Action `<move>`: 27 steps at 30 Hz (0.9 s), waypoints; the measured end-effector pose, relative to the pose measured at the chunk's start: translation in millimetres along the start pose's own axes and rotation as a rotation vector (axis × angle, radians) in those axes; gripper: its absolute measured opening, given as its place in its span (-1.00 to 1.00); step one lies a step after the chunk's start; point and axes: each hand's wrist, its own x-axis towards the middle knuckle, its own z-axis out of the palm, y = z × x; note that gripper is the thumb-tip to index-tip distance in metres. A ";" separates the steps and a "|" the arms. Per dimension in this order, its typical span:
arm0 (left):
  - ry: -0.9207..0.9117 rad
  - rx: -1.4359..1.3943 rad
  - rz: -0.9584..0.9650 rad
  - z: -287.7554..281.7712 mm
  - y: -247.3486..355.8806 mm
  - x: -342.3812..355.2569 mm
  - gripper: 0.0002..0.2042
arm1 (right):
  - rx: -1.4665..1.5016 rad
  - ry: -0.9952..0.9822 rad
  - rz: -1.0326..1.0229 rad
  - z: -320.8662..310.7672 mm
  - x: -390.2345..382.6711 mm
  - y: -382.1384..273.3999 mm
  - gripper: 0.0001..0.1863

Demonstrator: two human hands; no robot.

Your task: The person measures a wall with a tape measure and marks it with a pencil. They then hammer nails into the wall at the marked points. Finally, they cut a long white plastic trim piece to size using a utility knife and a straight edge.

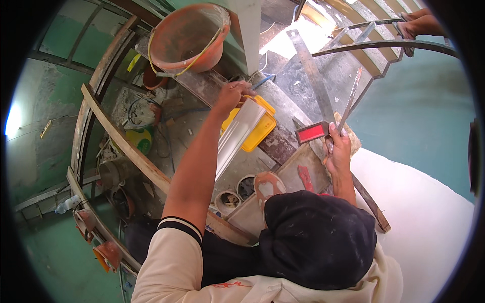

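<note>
My left hand reaches out beyond the upper end of a white grooved moulding strip, fingers closed; what they grip, if anything, is hidden. Beneath the strip lies a yellow plastic case or tray. In my right hand is a try square, its stock showing a red face and its long metal blade pointing away. A thin, paint-specked bar also sticks up from between the right fingers.
A large orange bucket stands at the far left. Nearer are small round tubs and a red scrap. A curved wooden rail runs along the left. Stairs rise at the far right, where a person's feet show. A capped head hides the near middle.
</note>
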 end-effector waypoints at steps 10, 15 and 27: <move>-0.100 1.526 0.989 26.2 -2.7 -44.8 -0.67 | 0.006 0.013 -0.040 14.6 -14.1 -1.4 -0.85; -0.125 0.554 0.552 16.9 0.8 -37.5 -0.74 | 0.011 -0.008 -0.051 21.1 -21.4 -3.0 -0.85; 0.166 1.239 1.138 -18.0 -10.4 -96.7 -0.68 | 0.019 -0.035 -0.051 31.2 -39.1 8.4 -0.87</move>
